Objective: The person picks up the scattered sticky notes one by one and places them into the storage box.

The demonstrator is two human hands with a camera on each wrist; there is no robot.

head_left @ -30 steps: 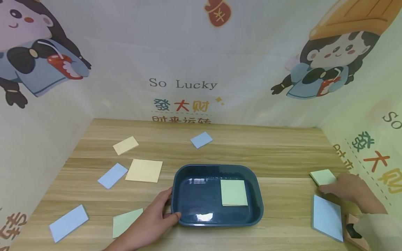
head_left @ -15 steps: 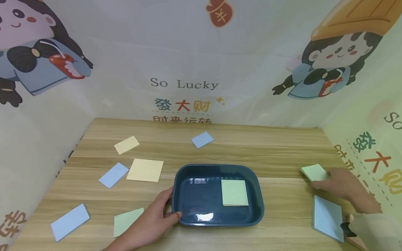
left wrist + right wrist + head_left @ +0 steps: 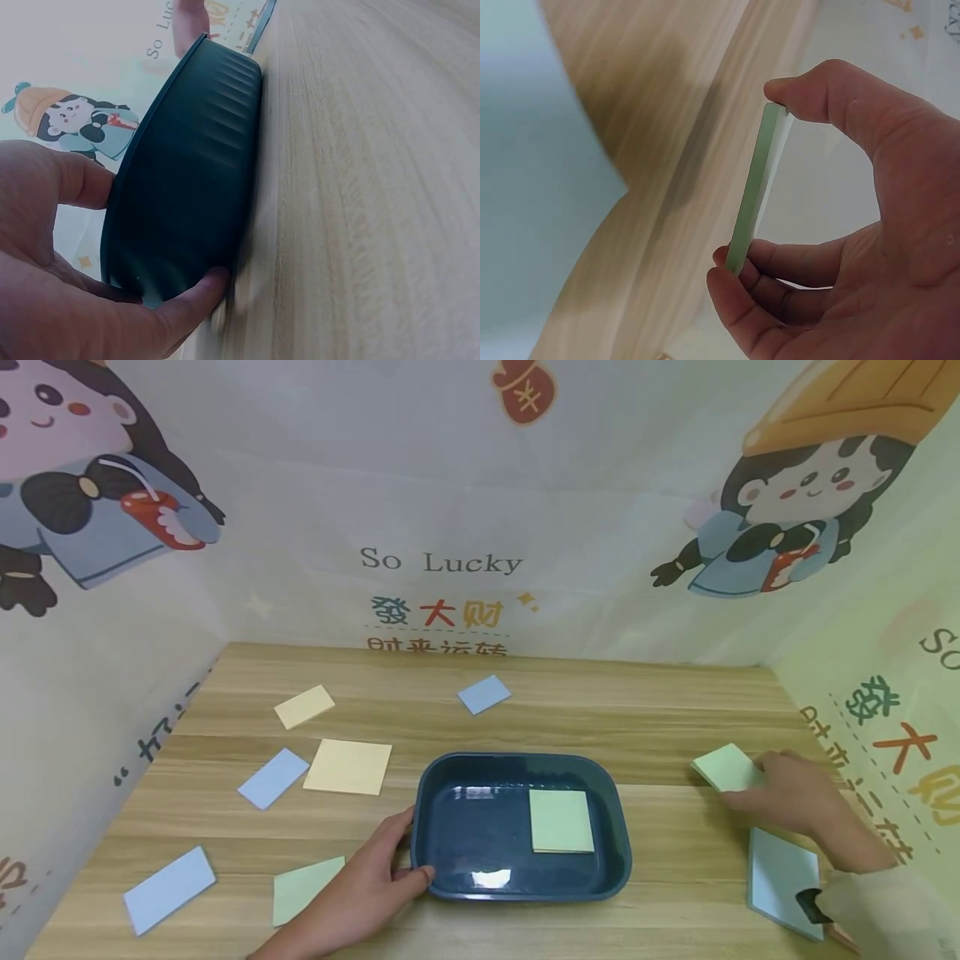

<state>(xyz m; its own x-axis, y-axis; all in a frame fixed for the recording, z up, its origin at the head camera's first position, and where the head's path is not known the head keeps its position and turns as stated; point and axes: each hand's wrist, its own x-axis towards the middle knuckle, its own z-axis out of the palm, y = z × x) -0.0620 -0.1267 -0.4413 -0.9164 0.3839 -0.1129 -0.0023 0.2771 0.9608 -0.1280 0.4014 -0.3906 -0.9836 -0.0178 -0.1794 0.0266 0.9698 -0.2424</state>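
Green pad being carried, tray being steadied

Right hand (image 3: 795,793) is pinching the green pad (image 3: 726,767) edgewise; left hand (image 3: 360,893) is clasping the tray (image 3: 517,764) rim, keeping it from sliding.

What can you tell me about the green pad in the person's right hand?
The green pad is a small, pale green block of paper sheets with straight edges. The right hand pinches it by its edges, thumb on one side and fingers on the other. It is lifted off the wooden table, right of the dark tray.
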